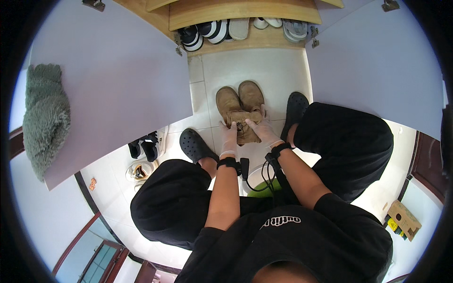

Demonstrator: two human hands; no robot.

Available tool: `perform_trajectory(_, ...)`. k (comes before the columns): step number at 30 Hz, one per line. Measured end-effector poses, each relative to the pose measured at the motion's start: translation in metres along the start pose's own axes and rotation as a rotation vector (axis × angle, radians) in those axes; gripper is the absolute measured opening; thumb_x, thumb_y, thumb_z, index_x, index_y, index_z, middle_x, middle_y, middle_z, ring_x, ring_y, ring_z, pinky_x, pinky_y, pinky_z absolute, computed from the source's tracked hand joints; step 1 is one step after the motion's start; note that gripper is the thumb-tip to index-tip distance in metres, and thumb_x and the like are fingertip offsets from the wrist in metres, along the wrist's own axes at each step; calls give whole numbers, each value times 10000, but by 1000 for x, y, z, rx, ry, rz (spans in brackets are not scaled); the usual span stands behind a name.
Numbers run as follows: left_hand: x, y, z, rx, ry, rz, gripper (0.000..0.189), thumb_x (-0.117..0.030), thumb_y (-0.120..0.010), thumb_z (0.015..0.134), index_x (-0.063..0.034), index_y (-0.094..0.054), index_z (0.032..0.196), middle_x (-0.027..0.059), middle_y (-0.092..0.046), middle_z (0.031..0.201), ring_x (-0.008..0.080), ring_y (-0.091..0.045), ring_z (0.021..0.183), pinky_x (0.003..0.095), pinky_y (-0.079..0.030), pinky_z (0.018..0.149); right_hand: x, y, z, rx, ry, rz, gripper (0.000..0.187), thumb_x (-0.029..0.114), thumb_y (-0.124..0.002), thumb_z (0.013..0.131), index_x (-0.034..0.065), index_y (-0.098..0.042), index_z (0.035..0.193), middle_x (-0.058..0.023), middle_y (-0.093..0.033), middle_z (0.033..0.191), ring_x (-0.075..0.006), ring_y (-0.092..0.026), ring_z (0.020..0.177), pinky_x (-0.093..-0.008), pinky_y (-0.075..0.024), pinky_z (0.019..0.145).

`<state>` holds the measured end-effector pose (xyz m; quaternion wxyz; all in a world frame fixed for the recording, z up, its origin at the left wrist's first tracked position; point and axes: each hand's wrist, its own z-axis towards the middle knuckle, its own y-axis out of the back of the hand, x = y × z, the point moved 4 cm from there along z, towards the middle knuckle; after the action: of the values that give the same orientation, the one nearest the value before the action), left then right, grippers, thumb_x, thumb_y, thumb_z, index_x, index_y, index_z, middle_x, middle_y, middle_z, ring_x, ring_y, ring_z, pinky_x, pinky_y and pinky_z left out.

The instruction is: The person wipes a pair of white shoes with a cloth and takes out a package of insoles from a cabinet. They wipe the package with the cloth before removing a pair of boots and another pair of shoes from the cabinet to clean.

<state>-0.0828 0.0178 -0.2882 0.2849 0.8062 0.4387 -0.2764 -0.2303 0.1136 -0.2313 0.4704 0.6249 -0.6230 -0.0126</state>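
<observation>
A pair of brown suede-like boots (pixel 236 100) stands on the tiled floor between my feet, toes towards the cabinet. At their near end is a crumpled brown upper (pixel 249 136) with a small dark fastening. Whether this belongs to one boot or both, I cannot tell. My left hand (pixel 229 136), in a thin translucent glove, grips its left side with the thumb on top. On the other side my right hand (pixel 263 129), gloved likewise, pinches it with the thumb near the fastening. The fingers beneath are partly hidden.
Ahead, the low shelf (pixel 244 44) of an open cabinet holds several shoes. Its left door (pixel 124 78), with a fluffy grey-green item (pixel 47 120) at its edge, and right door (pixel 371 67) flank me. More shoes (pixel 148 146) lie left. Dark clogs (pixel 196 145) are on my feet.
</observation>
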Motion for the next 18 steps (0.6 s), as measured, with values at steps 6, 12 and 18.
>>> perform_trajectory(6, -33, -18, -13, -11, -39, 225, 666, -263, -551, 920, 64, -243, 1411, 293, -432, 1343, 401, -443, 1234, 385, -377, 996, -25, -16, 17, -110, -64, -191, 1084, 688, -534, 773, 104, 37, 1485, -273, -225, 1446, -406, -344, 1278, -471, -307, 1046)
perform_trajectory(12, -69, -21, -36, -120, 8, 501, 596, -307, -519, 925, 11, -327, 1391, 291, -575, 1149, 433, -556, 1053, 440, -455, 857, -5, -8, 15, 27, -321, -260, 1047, 660, -548, 788, 137, 27, 1489, -255, -227, 1447, -427, -316, 1290, -507, -332, 1019)
perform_trajectory(18, -70, -16, -42, -153, 33, 592, 552, -302, -521, 916, 7, -384, 1353, 262, -635, 1016, 426, -608, 933, 470, -479, 771, 12, -4, 6, 59, -344, -294, 1022, 652, -529, 809, 134, 29, 1490, -274, -203, 1453, -455, -302, 1290, -520, -325, 1018)
